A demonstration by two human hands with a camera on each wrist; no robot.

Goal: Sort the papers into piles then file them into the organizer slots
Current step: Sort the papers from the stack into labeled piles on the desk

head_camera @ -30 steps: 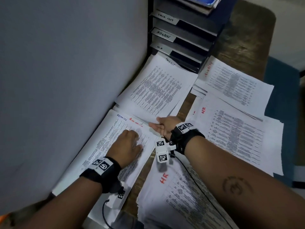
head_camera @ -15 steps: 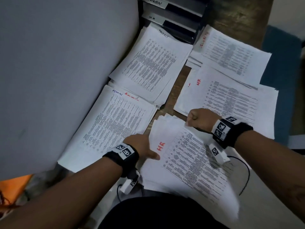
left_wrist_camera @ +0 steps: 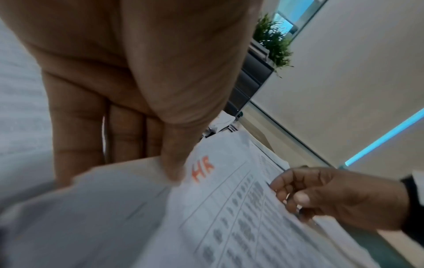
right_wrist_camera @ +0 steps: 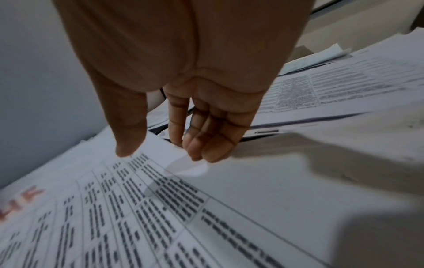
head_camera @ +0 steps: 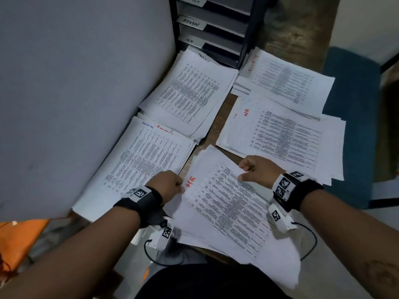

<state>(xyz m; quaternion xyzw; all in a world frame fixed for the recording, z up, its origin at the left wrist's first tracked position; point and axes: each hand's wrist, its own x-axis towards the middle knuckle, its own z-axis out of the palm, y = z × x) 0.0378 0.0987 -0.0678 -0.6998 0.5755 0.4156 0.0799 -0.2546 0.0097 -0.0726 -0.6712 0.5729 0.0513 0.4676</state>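
Note:
A stack of printed sheets marked HR in red (head_camera: 226, 203) lies closest to me, hanging over the table's front edge. My left hand (head_camera: 179, 186) pinches its left edge beside the red letters, thumb (left_wrist_camera: 172, 163) on top and fingers underneath. My right hand (head_camera: 244, 171) holds the stack's far right edge, thumb (right_wrist_camera: 130, 141) over the print and fingers (right_wrist_camera: 201, 150) curled at the rim. The black organizer (head_camera: 216, 29) with labelled slots stands at the back.
Other paper piles cover the wooden table (head_camera: 218, 126): an ADMIN pile (head_camera: 140, 165) at the left, a pile (head_camera: 190, 93) in front of the organizer, another HR pile (head_camera: 280, 137) on the right, and a red-marked pile (head_camera: 285, 80) behind it. A grey partition (head_camera: 75, 93) walls the left side.
Both hands left the ADMIN pile and came back to the near HR stack. The left now pinches its left edge and the right holds its far edge.

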